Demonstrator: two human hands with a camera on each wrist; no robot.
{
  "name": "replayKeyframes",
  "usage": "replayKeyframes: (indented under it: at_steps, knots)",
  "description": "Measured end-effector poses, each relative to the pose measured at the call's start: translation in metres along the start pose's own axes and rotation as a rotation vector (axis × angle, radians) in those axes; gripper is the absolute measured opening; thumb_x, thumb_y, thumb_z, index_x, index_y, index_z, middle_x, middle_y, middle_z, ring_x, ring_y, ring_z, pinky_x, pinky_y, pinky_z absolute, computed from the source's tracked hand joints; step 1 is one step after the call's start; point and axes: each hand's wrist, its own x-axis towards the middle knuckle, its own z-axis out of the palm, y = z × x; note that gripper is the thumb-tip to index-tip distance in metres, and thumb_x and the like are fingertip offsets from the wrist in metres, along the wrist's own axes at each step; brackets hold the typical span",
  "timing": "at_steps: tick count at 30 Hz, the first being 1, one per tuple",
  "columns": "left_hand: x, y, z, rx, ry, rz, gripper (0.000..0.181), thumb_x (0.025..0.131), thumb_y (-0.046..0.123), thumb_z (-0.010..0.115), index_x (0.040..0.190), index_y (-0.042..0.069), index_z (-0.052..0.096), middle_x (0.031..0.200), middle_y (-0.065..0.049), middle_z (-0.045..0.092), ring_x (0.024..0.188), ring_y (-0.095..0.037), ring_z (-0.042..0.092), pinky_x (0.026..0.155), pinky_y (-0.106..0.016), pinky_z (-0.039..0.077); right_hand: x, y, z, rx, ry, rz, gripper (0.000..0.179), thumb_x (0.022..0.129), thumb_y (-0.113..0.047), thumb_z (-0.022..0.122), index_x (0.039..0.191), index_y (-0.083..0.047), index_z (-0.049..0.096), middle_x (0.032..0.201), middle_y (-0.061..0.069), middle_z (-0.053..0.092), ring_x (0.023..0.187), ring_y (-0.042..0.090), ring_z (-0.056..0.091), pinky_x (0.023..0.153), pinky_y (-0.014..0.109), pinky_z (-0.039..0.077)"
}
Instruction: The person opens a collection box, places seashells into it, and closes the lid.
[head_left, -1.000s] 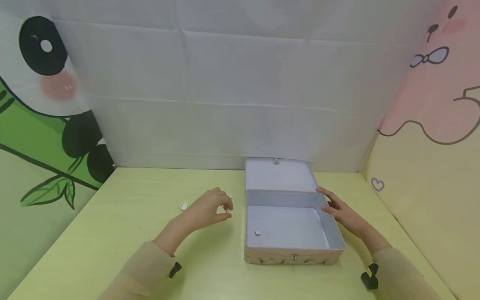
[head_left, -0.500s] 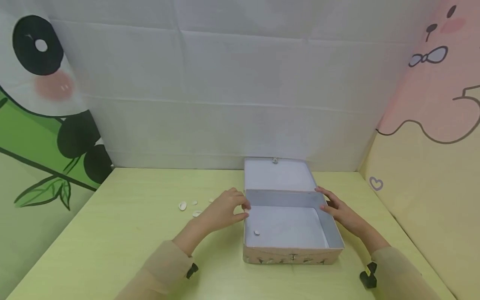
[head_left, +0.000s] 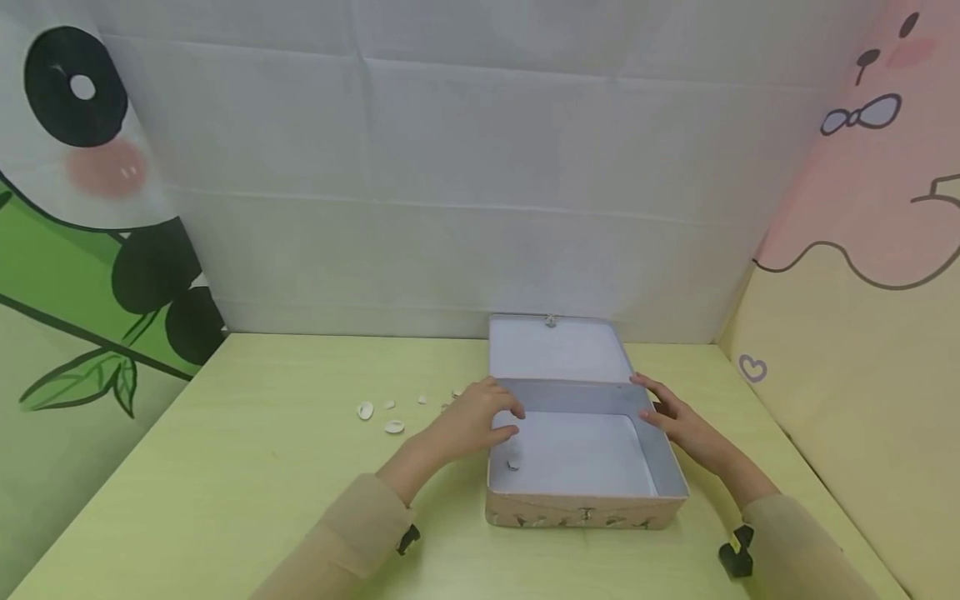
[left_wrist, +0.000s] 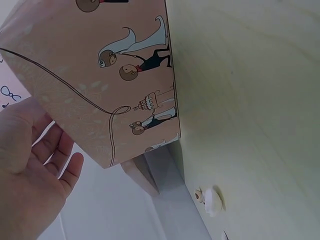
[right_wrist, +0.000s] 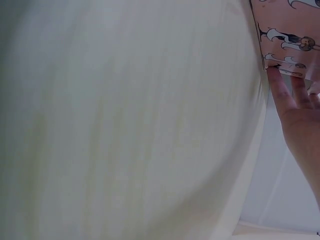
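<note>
An open box point(head_left: 570, 512) with pink printed sides and a pale inside stands on the table, its lid point(head_left: 558, 348) tipped back. My left hand point(head_left: 476, 421) hangs over its left rim, thumb and fingers apart and nothing visible between them. In the left wrist view those fingers point(left_wrist: 55, 150) are loosely bent beside the printed wall. Inside, near the left wall, lies a small white seashell-like piece point(head_left: 513, 465). My right hand point(head_left: 690, 433) grips the right wall near the hinge, thumb over the rim; in the right wrist view its fingers point(right_wrist: 282, 95) touch the box's lower corner.
Left of the box, several small white shell-like pieces are scattered on the pale yellow table point(head_left: 262, 500), among them an oval one point(head_left: 365, 411) and another oval point(head_left: 394, 427). A white cloth point(head_left: 480, 208) hangs behind, with cartoon-painted panels point(head_left: 855, 292) on both sides.
My left hand has moved right from the scattered pieces to over the box's left rim, and its thumb and fingers have parted. The right hand has stayed on the box.
</note>
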Motion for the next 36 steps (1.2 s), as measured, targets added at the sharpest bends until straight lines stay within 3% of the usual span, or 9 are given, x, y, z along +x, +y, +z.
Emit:
replayKeyframes:
  at_steps: [16,30,36]
  knots:
    - [-0.019,-0.012,-0.021,-0.104,0.034,-0.092,0.030,0.084,0.019,0.071,0.113,0.015,0.064,0.115,0.003,0.063,0.113,-0.018,0.051,0.101,-0.038,0.042,0.000,-0.003,0.001,-0.003,0.008,0.008,0.059,0.100,-0.023,0.046,0.151,-0.025,0.017,0.159,0.010,0.000,0.140,0.050,0.004,0.101,0.072,0.020]
    - [-0.050,-0.039,-0.038,-0.171,0.101,-0.106,0.038,0.082,0.019,0.074,0.117,0.012,0.061,0.116,0.004,0.060,0.113,-0.016,0.050,0.098,-0.037,0.044,-0.001,-0.004,0.001,-0.022,-0.001,0.002,0.059,0.101,-0.021,0.044,0.152,-0.020,0.014,0.158,0.017,-0.002,0.138,0.052,0.002,0.100,0.072,0.020]
    - [-0.064,-0.053,-0.041,-0.167,0.129,-0.109,0.037,0.081,0.017,0.075,0.115,0.014,0.062,0.114,0.005,0.061,0.113,-0.016,0.050,0.098,-0.039,0.044,-0.002,-0.004,0.002,-0.023,0.007,0.012,0.059,0.100,-0.024,0.044,0.152,-0.023,0.015,0.158,0.012,-0.002,0.139,0.052,0.002,0.100,0.073,0.019]
